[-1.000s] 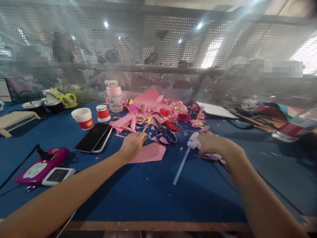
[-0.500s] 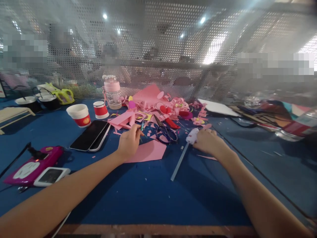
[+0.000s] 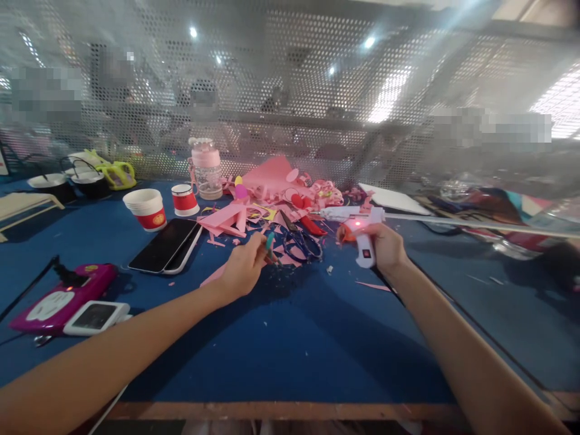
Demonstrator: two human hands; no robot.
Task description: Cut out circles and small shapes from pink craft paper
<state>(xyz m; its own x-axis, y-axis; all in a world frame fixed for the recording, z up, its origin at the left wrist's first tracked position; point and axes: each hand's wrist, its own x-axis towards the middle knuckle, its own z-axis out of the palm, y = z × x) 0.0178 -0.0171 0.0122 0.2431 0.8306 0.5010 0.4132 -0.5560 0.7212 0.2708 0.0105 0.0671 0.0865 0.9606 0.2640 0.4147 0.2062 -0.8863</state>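
Observation:
My right hand (image 3: 388,246) grips a white hot glue gun (image 3: 365,246) with an orange trigger and a lit red light. Its nozzle points left, and a long glue stick (image 3: 453,221) sticks out of its back to the right. My left hand (image 3: 247,261) is closed in a pinch on a small teal thing (image 3: 270,240), too small to name. Part of a pink paper sheet (image 3: 212,277) shows under my left wrist. Between the hands lie blue-handled scissors (image 3: 302,246) and a red-handled tool (image 3: 312,226).
A heap of pink paper scraps (image 3: 272,175) lies behind the hands, by a clear bottle (image 3: 208,172). To the left are paper cups (image 3: 147,211), a phone (image 3: 163,248) and a purple power strip (image 3: 72,302). A perforated metal screen (image 3: 290,90) stands behind.
My right hand has turned the glue gun; its stick swung from pointing towards me to pointing right. My left hand moved slightly right, and less of the pink sheet shows.

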